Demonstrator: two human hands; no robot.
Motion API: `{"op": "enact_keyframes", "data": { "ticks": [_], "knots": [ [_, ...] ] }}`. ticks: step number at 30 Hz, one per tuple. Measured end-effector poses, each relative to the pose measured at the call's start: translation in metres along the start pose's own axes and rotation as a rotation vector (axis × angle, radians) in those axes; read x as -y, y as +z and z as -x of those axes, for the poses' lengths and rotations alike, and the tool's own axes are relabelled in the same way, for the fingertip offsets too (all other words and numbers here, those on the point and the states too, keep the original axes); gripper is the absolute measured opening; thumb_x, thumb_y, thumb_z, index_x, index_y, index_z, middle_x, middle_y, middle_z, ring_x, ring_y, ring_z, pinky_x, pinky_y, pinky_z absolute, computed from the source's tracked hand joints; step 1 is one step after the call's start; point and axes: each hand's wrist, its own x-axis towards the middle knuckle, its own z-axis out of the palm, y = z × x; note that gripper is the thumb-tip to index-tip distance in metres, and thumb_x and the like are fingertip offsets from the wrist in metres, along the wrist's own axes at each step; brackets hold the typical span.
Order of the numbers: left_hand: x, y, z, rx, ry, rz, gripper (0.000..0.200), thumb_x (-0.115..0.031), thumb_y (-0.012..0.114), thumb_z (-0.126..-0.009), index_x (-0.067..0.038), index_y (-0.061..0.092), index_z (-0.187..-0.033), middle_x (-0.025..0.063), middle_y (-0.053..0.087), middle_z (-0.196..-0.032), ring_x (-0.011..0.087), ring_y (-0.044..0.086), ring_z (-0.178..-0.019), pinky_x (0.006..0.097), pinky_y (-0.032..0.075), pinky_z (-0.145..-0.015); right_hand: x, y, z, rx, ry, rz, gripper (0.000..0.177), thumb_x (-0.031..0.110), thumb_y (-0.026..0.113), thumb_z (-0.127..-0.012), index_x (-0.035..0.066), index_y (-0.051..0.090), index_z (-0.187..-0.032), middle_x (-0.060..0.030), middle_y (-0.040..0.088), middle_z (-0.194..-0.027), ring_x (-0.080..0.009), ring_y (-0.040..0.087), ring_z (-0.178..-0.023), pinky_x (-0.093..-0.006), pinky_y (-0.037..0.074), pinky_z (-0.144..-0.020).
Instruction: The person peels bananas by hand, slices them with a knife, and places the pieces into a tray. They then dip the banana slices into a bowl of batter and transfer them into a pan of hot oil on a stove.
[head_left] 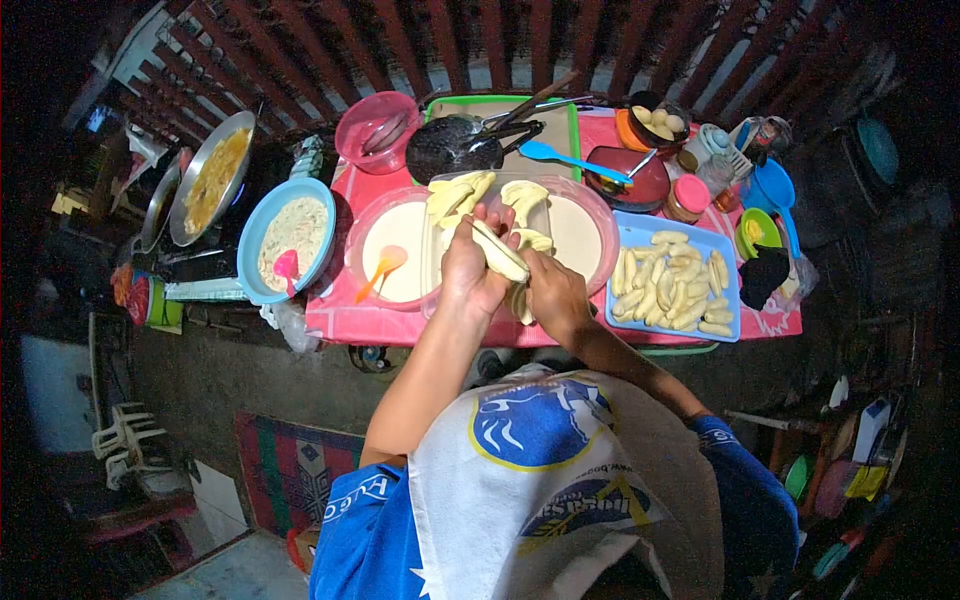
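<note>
My left hand (474,272) is closed around a peeled banana (500,252), which points down toward the right. At the banana's lower end is my right hand (556,298), its fingers curled; whatever they grip is hidden. A pale piece shows just below the fingers. Behind both hands, a clear rectangular container (432,262) stands between two basins. Fanned banana slices (460,193) lie at its far left, and more fanned slices (523,198) lie to their right. Several whole peeled bananas (668,282) fill a light blue tray (733,322) on the right.
A pink basin (352,245) of pale batter with an orange spoon (385,268) stands left, another batter basin (612,235) right. Further left are a blue basin (247,245) of flour and a pan (178,215) of frying food. A black pan (450,150) and blue spatula (570,160) lie behind.
</note>
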Motion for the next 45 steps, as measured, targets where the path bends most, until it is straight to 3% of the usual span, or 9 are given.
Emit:
{"op": "enact_keyframes", "data": {
  "ticks": [3,5,12,19,23,28,41,43,45],
  "knots": [
    [-0.002,-0.004,-0.003,0.005,0.015,-0.007,0.025,-0.027,0.027,-0.091,-0.011,0.045,-0.098,0.0028,0.052,-0.078,0.0151,0.052,-0.087,0.0293,0.038,-0.076,-0.002,0.006,-0.003,-0.004,0.001,-0.001,0.034,-0.004,0.052,-0.062,0.004,0.043,-0.094,-0.0130,0.051,-0.076,-0.0301,0.053,-0.074,-0.0383,0.044,-0.061],
    [-0.003,-0.005,-0.005,-0.009,0.023,-0.020,0.022,-0.025,0.030,-0.091,-0.011,0.046,-0.095,0.0013,0.052,-0.078,0.0159,0.052,-0.087,0.0313,0.040,-0.076,-0.005,0.012,-0.004,0.009,0.008,0.016,0.032,0.006,0.051,-0.068,0.008,0.045,-0.100,-0.0126,0.053,-0.075,-0.0291,0.056,-0.071,-0.0391,0.046,-0.059],
    [-0.006,-0.005,-0.006,0.000,0.093,-0.072,0.022,-0.025,0.029,-0.091,-0.011,0.044,-0.097,0.0013,0.051,-0.084,0.0167,0.052,-0.088,0.0317,0.042,-0.074,-0.003,0.016,-0.013,-0.002,0.017,-0.010,0.036,0.006,0.052,-0.066,0.007,0.044,-0.101,-0.0139,0.054,-0.077,-0.0307,0.056,-0.071,-0.0398,0.045,-0.060],
    [-0.027,-0.005,-0.016,0.014,0.221,0.039,0.027,-0.026,0.026,-0.091,-0.007,0.045,-0.095,0.0036,0.050,-0.085,0.0184,0.050,-0.096,0.0359,0.041,-0.083,-0.005,-0.007,0.000,0.144,0.022,-0.008,0.019,0.007,0.049,-0.072,0.003,0.044,-0.090,-0.0145,0.053,-0.067,-0.0320,0.056,-0.063,-0.0412,0.044,-0.055],
    [-0.041,0.002,-0.008,-0.019,0.238,0.135,0.027,-0.029,0.029,-0.091,-0.008,0.046,-0.091,0.0022,0.050,-0.081,0.0137,0.052,-0.081,0.0340,0.044,-0.079,-0.003,-0.034,0.016,0.068,-0.053,0.005,0.009,0.010,0.047,-0.077,0.003,0.042,-0.079,-0.0122,0.050,-0.061,-0.0288,0.055,-0.058,-0.0375,0.044,-0.050],
    [-0.027,0.010,-0.005,-0.014,0.241,0.067,0.023,-0.029,0.033,-0.090,-0.011,0.046,-0.089,-0.0010,0.049,-0.075,0.0091,0.048,-0.064,0.0247,0.046,-0.060,0.003,-0.031,0.009,0.011,-0.088,0.005,0.007,0.008,0.048,-0.077,0.005,0.044,-0.081,-0.0102,0.048,-0.061,-0.0259,0.055,-0.058,-0.0355,0.045,-0.050],
    [-0.019,0.012,0.004,-0.027,0.253,0.048,0.021,-0.028,0.034,-0.090,-0.011,0.046,-0.088,-0.0013,0.046,-0.067,0.0086,0.047,-0.058,0.0235,0.047,-0.057,0.009,-0.024,0.005,0.034,-0.092,0.050,0.015,0.005,0.047,-0.072,0.004,0.047,-0.088,-0.0098,0.050,-0.068,-0.0252,0.055,-0.064,-0.0349,0.045,-0.052],
    [-0.022,0.002,-0.001,0.059,0.245,0.054,0.024,-0.030,0.032,-0.090,-0.010,0.043,-0.099,0.0024,0.045,-0.077,0.0125,0.046,-0.067,0.0259,0.045,-0.060,0.010,-0.026,0.006,0.037,-0.091,0.048,0.016,0.005,0.047,-0.072,0.004,0.047,-0.088,-0.0101,0.051,-0.068,-0.0253,0.055,-0.064,-0.0348,0.045,-0.052],
    [-0.021,-0.001,-0.001,0.068,0.223,0.069,0.024,-0.030,0.032,-0.090,-0.010,0.043,-0.098,0.0023,0.045,-0.076,0.0123,0.046,-0.066,0.0257,0.045,-0.060,0.010,-0.024,0.007,0.044,-0.088,0.045,0.017,0.005,0.047,-0.072,0.004,0.047,-0.089,-0.0104,0.051,-0.068,-0.0253,0.055,-0.064,-0.0346,0.046,-0.052]
  ]
}}
